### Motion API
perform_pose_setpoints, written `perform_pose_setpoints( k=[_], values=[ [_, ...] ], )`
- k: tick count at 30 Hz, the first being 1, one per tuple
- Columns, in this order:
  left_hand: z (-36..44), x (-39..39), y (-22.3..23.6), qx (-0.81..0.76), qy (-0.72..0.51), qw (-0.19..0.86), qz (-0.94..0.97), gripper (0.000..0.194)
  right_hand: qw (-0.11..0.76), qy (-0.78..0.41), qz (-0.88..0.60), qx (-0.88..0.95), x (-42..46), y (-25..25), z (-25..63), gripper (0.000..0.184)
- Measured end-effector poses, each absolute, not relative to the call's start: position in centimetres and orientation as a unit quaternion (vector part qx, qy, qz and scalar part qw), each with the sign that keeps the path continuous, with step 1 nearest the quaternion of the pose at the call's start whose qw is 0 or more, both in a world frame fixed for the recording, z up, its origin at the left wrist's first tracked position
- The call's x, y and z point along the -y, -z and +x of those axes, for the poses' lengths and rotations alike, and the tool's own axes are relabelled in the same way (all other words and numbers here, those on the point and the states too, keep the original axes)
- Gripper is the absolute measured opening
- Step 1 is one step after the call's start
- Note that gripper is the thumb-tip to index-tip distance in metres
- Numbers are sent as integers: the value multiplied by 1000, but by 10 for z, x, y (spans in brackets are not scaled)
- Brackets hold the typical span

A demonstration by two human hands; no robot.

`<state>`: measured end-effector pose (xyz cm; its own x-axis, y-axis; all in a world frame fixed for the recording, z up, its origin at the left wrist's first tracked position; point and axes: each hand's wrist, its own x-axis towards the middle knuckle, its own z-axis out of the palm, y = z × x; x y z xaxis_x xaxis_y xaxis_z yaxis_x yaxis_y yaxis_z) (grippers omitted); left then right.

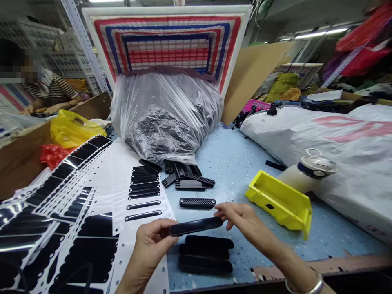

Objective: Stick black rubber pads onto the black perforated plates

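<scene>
My left hand [155, 241] is closed on the left end of a long black bar with rounded ends [196, 226], its smooth glossy face up. At the bar's other end is my right hand [240, 218], its fingers apart and the fingertips close to the tip; whether they touch it I cannot tell. Several similar black bars [206, 255] lie stacked just below, near the table edge. Beyond the held bar sits a single black piece with a perforated face [197, 203]. White sheets with black oblong stickers [143, 192] spread to the left.
A large clear plastic bag of black parts [168, 118] opens onto more loose pieces [188, 179]. To the right are a yellow bin [278, 200], a bottle [306, 171] and a big white sack [346, 143]. Another person [58, 90] sits at far left.
</scene>
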<state>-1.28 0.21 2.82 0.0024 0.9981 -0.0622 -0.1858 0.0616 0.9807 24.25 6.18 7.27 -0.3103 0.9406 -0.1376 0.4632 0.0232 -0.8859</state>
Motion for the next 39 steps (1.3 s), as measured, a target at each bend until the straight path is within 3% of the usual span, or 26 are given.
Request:
perform_pose_setpoints(
  k=[3, 9, 20, 25, 28, 30, 34, 39],
  values=[
    [-10, -1, -31, -460, -539, 552, 440, 14, 212, -499, -522, 658, -47, -67, 230, 45],
    [-12, -3, -21, -444, -531, 504, 517, 13, 261, -443, -526, 678, -35, -68, 219, 38],
    [-2, -3, -19, -425, -557, 499, 510, 15, 320, -527, -556, 558, -41, -51, 226, 70],
    [-1, -5, -22, -433, -567, 479, 511, 17, 281, -427, -566, 646, -39, -51, 226, 35],
    [-1, -5, -19, -449, -555, 492, 499, 27, 296, -357, -559, 688, -36, -50, 221, 27],
    [0, -6, -16, -458, -544, 510, 483, 33, 301, -340, -556, 696, -36, -48, 218, 29],
    [8, -17, -14, -519, -540, 499, 437, 21, 296, -343, -563, 691, -39, -41, 216, 41],
    [18, -40, -14, -502, -513, 575, 393, 24, 305, -473, -596, 573, -51, -22, 228, 62]
  ],
)
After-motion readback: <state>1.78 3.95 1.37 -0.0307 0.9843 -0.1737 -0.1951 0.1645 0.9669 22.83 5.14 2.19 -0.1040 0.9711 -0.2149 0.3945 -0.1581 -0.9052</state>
